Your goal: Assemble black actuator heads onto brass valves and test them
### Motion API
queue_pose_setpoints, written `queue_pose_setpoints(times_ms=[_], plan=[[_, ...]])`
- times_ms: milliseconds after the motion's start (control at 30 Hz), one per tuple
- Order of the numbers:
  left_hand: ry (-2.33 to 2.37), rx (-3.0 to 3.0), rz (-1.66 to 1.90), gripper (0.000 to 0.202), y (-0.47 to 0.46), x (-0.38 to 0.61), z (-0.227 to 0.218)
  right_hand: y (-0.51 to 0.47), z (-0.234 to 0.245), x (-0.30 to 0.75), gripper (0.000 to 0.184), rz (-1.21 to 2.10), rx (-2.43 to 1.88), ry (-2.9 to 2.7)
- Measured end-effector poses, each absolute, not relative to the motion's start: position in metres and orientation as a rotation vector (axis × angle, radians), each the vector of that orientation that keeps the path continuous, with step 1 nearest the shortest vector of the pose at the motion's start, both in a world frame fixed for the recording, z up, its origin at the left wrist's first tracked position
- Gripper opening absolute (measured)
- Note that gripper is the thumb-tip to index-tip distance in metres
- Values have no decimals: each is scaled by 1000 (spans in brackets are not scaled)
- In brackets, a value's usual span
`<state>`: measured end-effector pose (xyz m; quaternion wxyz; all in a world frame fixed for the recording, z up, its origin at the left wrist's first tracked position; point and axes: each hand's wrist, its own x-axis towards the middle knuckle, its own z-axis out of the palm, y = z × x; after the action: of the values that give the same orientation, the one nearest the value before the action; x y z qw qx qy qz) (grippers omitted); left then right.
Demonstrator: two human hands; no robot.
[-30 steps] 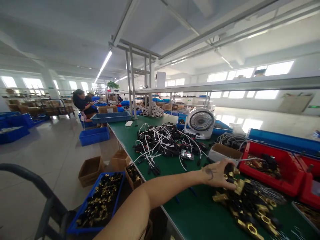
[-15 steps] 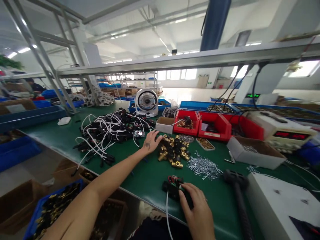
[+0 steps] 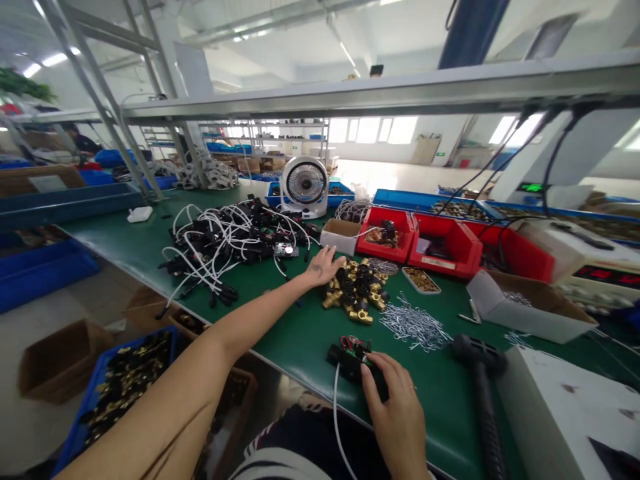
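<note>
My left hand (image 3: 324, 268) reaches out to the left edge of a pile of brass valve fittings with black parts (image 3: 356, 288). Its fingers are stretched out, with the tips at the nearest fittings, and I see nothing held in it. Close to the table's front edge, my right hand (image 3: 399, 407) grips a black housing (image 3: 347, 365) with an exposed circuit board, red wires and a white cable (image 3: 337, 413) trailing down. Part of the housing is hidden under the fingers. Silver wire clips (image 3: 414, 324) lie in a heap between the two hands' areas, to the right.
Left of the fittings lies a tangle of black units with white cables (image 3: 225, 233). A fan (image 3: 304, 187), a small carton (image 3: 340, 237) and red bins (image 3: 443, 247) stand behind. A black mallet (image 3: 483, 393) and a white box (image 3: 565, 407) are at right.
My left hand has moved right onto the edge of the fittings, its fingers drawn closer together. My right hand keeps its grip on the black housing. The camera view has shifted slightly.
</note>
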<state>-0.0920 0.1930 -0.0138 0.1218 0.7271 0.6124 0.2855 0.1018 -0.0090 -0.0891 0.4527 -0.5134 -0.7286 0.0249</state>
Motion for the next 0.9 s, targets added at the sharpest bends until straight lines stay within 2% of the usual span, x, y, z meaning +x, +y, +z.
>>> queue_pose_setpoints(times_ms=[200,333,467,600,900], plan=[[1544,2506,728,57,66,-103,-32,-7,-88,103,41,44,-1237,-1835],[1761,2510,758,41,24,-151,-60,-7,-88,104,42,22,-1250,-1841],[1946,2439,765,25,48,-205,-87,-7,-87,103,41,1,-1255,-1833],[1915,2461,777,27,79,-231,-94,-8,-86,103,37,0,-1259,-1827],[1914,2515,688,28,138,-188,-31,-11,-88,102,26,109,-1288,-1766]])
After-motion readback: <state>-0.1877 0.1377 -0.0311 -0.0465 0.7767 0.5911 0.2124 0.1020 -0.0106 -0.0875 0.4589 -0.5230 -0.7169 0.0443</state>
